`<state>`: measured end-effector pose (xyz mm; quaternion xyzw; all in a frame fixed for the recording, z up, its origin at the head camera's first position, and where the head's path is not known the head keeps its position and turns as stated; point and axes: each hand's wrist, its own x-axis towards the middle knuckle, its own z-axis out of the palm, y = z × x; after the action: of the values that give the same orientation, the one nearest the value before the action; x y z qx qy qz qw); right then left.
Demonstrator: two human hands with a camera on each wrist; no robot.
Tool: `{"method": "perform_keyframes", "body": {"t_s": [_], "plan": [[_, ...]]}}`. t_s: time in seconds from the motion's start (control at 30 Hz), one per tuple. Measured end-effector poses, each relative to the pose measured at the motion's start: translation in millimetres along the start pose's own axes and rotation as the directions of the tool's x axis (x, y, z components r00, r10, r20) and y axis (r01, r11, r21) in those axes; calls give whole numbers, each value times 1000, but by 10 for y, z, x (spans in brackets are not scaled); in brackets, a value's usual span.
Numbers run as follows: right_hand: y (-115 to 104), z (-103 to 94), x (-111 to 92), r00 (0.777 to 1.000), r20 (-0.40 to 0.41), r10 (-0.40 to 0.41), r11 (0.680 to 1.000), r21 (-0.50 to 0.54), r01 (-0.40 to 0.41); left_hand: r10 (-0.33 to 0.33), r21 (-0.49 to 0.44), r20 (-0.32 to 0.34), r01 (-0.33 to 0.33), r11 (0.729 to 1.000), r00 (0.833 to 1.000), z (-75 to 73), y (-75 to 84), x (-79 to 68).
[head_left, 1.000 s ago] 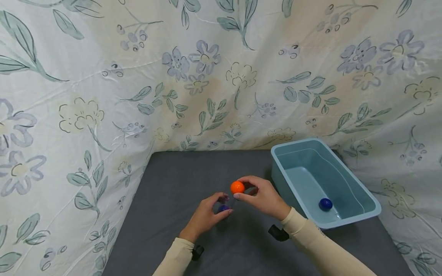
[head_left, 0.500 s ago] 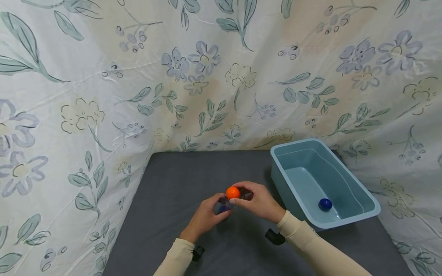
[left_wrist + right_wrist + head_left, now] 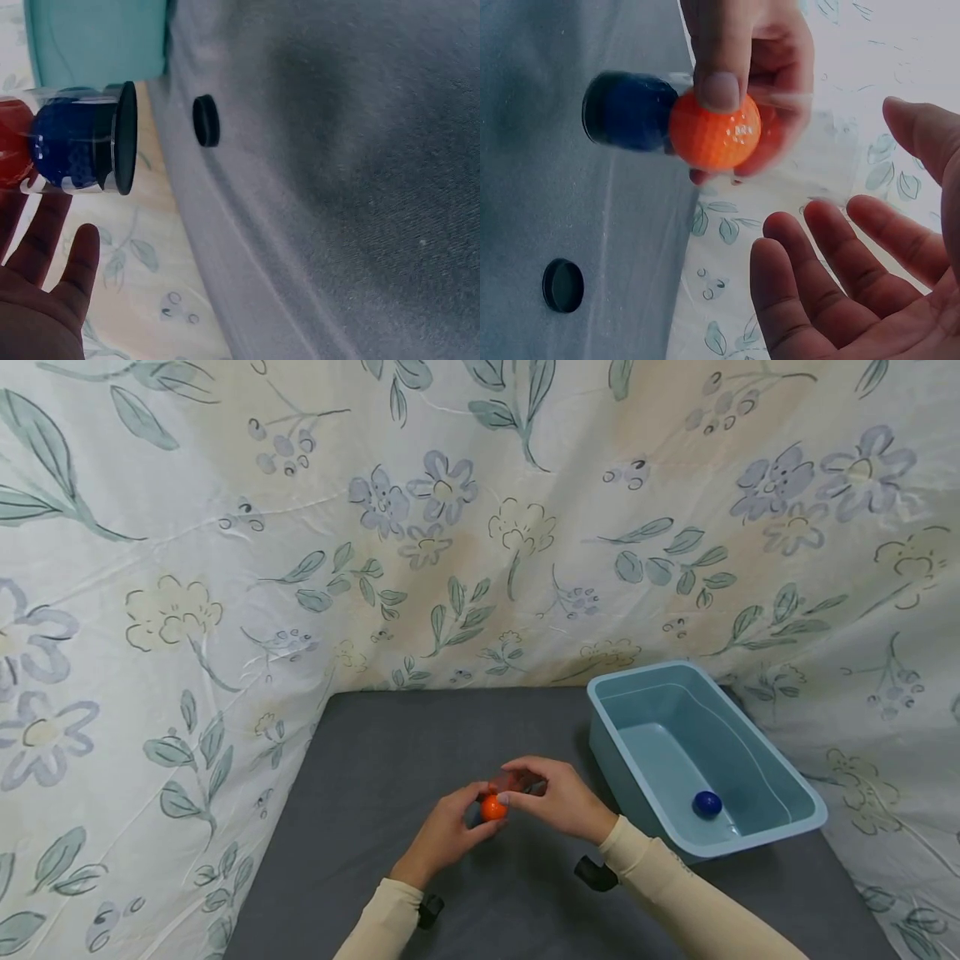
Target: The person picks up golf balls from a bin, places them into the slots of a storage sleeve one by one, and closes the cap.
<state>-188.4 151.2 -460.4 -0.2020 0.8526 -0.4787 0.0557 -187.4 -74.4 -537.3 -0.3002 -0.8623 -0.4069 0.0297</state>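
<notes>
My left hand [image 3: 442, 831] grips a clear tube [image 3: 825, 139] with a black end, thumb on one side and fingers on the other. Inside it, an orange golf ball [image 3: 714, 129] sits against a blue ball [image 3: 634, 112], which lies at the black end. The left wrist view shows the same blue ball [image 3: 67, 142] through the clear wall. My right hand [image 3: 566, 793] hovers beside the tube's other end, fingers relaxed and apart, holding nothing. A small black round cap [image 3: 562, 285] lies on the dark cloth, also visible in the left wrist view.
A light blue-grey plastic bin [image 3: 633, 752] stands to the right on the dark grey table surface [image 3: 405, 735]. One dark blue ball [image 3: 707, 805] rests on its floor. A floral curtain [image 3: 465, 568] hangs behind and at both sides.
My right hand has moved left and down with the orange golf ball to the tube's opening and let it go. The ball has dropped down inside the tube. The left hand has stayed put.
</notes>
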Motion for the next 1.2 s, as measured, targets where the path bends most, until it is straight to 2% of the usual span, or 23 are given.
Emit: {"method": "perform_keyframes", "body": {"t_s": [0.27,0.57,0.77,0.97,1.2], "plan": [[35,-166,35,999,-38,-15,998,-58,13,-13,5,12,13,1000,1000,32,-27,-7],[36,-610,51,992,-129,-9,986,-168,-13,-43,30,4,42,999,999,40,-37,-24],[10,-917,37,985,-174,1,979,-199,-37,-77,42,19,76,996,997,32,-30,-31],[53,-1174,20,980,-192,61,951,-286,-115,-83,45,21,82,996,996,36,-14,-39],[211,-1507,6,977,-189,99,921,-355,-162,-74,40,18,73,997,997,58,-21,-57]]}}
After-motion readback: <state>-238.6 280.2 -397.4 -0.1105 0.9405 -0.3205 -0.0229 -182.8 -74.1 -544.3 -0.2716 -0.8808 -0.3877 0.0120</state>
